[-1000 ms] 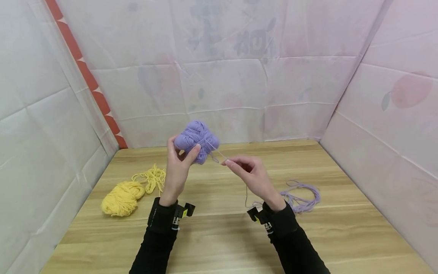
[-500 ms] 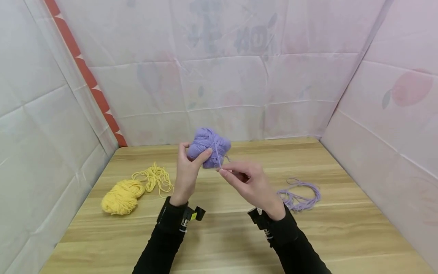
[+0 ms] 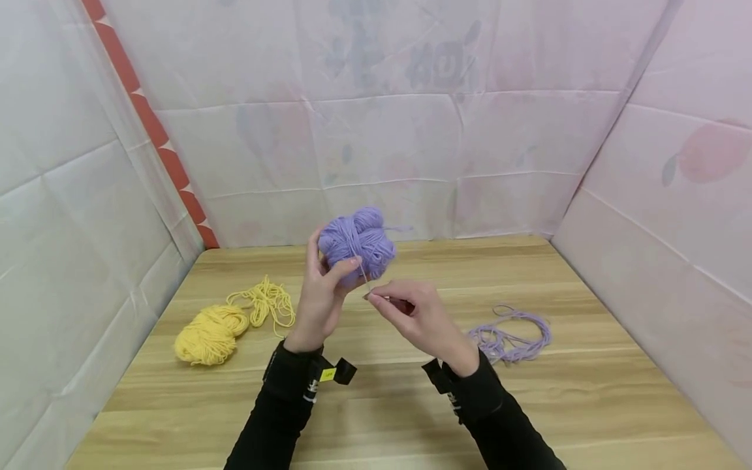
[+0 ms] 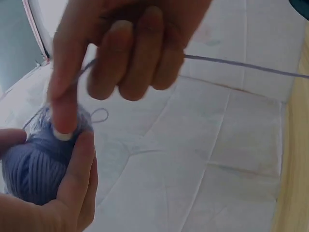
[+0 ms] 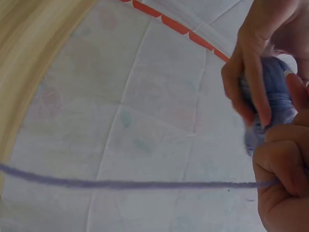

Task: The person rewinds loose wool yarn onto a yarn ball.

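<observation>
Turned since half a second ago, the purple yarn ball is above the wooden surface, clasped in the left hand, whose fingers behind it are mostly hidden. Nearer, the right hand pinches a strand from it. Beyond lie a purple coil, partly behind the right hand, and, to the left, a yellow skein beside loose yellow loops. Printing on the back cloth is too faint to read.

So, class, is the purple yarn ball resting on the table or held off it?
Held off: the left grip clasps the purple yarn ball, apart from the table in the left wrist view.
</observation>
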{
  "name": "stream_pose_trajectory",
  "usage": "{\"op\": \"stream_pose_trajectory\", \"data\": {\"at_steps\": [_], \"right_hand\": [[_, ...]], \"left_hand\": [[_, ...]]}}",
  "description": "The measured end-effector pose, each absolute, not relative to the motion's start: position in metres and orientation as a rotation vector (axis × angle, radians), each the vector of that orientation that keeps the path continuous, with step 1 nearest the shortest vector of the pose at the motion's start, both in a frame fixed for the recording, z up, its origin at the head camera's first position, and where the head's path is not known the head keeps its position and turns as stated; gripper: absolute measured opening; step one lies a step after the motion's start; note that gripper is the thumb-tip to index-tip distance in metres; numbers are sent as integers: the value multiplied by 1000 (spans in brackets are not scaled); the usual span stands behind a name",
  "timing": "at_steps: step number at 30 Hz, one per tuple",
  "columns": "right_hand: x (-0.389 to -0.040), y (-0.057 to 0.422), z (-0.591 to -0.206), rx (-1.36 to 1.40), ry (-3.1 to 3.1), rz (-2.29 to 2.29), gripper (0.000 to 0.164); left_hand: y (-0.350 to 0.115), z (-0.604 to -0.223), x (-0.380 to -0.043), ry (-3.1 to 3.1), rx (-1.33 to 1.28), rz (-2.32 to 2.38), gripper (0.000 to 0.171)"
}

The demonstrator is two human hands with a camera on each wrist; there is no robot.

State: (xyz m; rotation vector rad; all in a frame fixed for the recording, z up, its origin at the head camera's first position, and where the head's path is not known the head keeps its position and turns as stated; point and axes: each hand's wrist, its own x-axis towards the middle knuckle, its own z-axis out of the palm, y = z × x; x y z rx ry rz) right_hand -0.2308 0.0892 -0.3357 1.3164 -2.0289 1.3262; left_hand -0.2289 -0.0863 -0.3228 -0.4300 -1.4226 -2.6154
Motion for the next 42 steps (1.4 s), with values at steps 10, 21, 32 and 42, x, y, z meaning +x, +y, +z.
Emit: {"op": "stream_pose_trajectory", "data": {"at_steps": [10,21,32,42], "right_hand": [[-255,103,-344,1257,-2226,1628,17],[-266,151,-337,1041,-2499,1997,16],[-260,144,-334,914,-2199,2052,18],[-274,143,-369,1106,-2130,1758,20]], "left_hand": [[-100,-317,-229,-1604,-598,-2677,48],[-114,-322,-224,-2266,-944,-2363,64],[-110,-334,-230,-2689,-717,-1648,68],[-104,-334,-242,-2412,-253,-1706,68]]}}
